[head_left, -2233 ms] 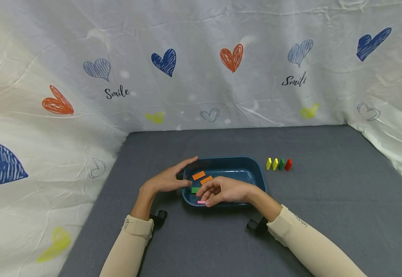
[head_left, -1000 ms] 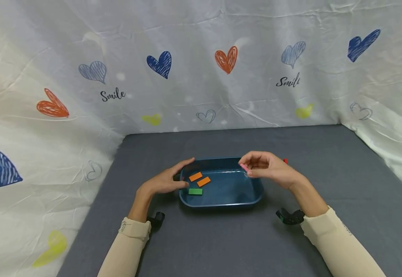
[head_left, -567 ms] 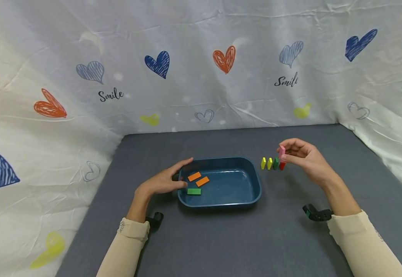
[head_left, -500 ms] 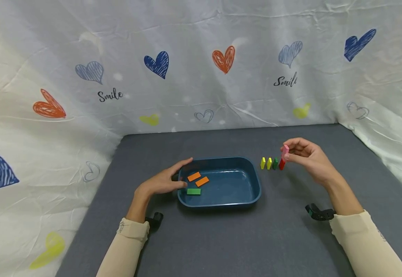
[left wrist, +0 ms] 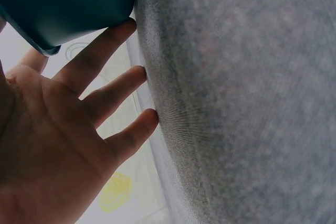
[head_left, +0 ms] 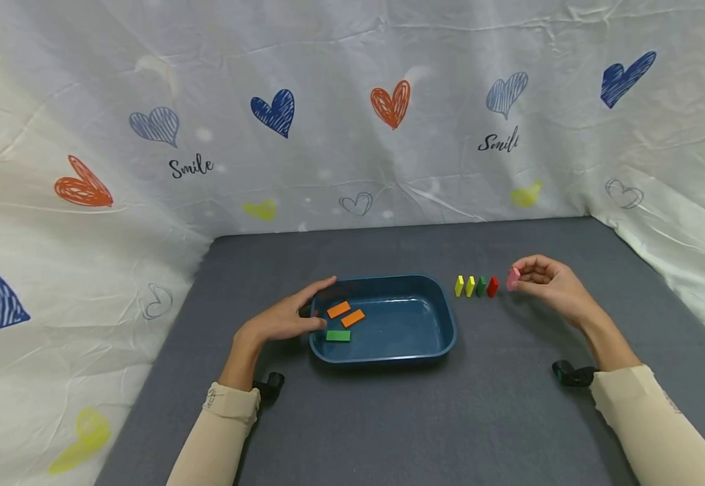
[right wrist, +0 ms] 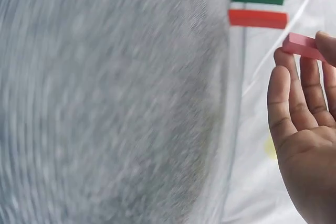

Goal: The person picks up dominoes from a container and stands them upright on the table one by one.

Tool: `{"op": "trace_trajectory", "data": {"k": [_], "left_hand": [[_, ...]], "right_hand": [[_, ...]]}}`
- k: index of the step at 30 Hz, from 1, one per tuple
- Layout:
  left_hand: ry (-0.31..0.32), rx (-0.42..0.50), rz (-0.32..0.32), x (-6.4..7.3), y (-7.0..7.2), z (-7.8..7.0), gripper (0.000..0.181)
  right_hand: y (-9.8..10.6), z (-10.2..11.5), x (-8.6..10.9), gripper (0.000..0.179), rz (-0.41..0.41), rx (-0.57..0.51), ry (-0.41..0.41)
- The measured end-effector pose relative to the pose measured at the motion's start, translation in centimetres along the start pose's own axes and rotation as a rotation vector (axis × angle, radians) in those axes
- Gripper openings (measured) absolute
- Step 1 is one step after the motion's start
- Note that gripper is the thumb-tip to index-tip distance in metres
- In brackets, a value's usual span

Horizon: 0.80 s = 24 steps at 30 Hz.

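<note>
Well, nearest to us, two cream sleeves point(head_left: 221, 425) reach over the grey table point(head_left: 388, 432). Just beyond, the left hand point(head_left: 280, 319) rests at the left end of the blue tray point(head_left: 401, 331), its fingers spread and fairly straight against the outer wall, its thumb at the rim. We judge the tray stiff, smooth and light enough to slide; the rim seems the best hold. Inside, toward the left, we see a green block point(head_left: 338, 335) lying flat near the front, and behind it two orange blocks point(head_left: 353, 318), flat and just beside each other.

Further right, well apart from the tray, the right hand point(head_left: 551, 283) pinches the pink block point(head_left: 513, 278) between thumb and fingers; in the right wrist view it looks tilted and just clear of the tabletop. Beside it, upright with gaps between, stand the red block point(head_left: 493, 287), the dark green block point(head_left: 482, 286) and two yellow blocks point(head_left: 470, 286). We expect the pink block to be light, rigid, sturdy and slightly slippery; we would hold its broad faces near the top, since so thin a piece could topple easily. Behind everything hangs a patterned white cloth point(head_left: 328, 61)
</note>
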<state>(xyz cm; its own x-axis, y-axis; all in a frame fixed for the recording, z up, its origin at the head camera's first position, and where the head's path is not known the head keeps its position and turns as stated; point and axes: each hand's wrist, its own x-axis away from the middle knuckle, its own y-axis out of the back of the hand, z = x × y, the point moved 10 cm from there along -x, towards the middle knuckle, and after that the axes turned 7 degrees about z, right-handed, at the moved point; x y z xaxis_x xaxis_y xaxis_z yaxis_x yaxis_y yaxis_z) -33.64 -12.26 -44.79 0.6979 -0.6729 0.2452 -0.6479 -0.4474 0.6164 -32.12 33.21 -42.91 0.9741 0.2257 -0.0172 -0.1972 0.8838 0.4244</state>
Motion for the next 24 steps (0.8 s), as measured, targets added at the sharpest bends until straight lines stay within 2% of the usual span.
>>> {"op": "trace_trajectory", "data": {"k": [3, 11, 24], "left_hand": [[0.0, -0.002, -0.001, 0.0, 0.0, 0.0, 0.081], [-0.003, 0.001, -0.004, -0.1, 0.0, 0.2, 0.081], [0.005, 0.007, 0.002, -0.1, 0.0, 0.1, 0.082]], "right_hand": [[0.0, -0.9, -0.3, 0.041, 0.024, 0.048, -0.045], [-0.6, -1.8, -1.5, 0.041, 0.065, 0.139, -0.086], [-1.0, -2.6, -2.0, 0.04, 0.091, 0.171, -0.094]]}}
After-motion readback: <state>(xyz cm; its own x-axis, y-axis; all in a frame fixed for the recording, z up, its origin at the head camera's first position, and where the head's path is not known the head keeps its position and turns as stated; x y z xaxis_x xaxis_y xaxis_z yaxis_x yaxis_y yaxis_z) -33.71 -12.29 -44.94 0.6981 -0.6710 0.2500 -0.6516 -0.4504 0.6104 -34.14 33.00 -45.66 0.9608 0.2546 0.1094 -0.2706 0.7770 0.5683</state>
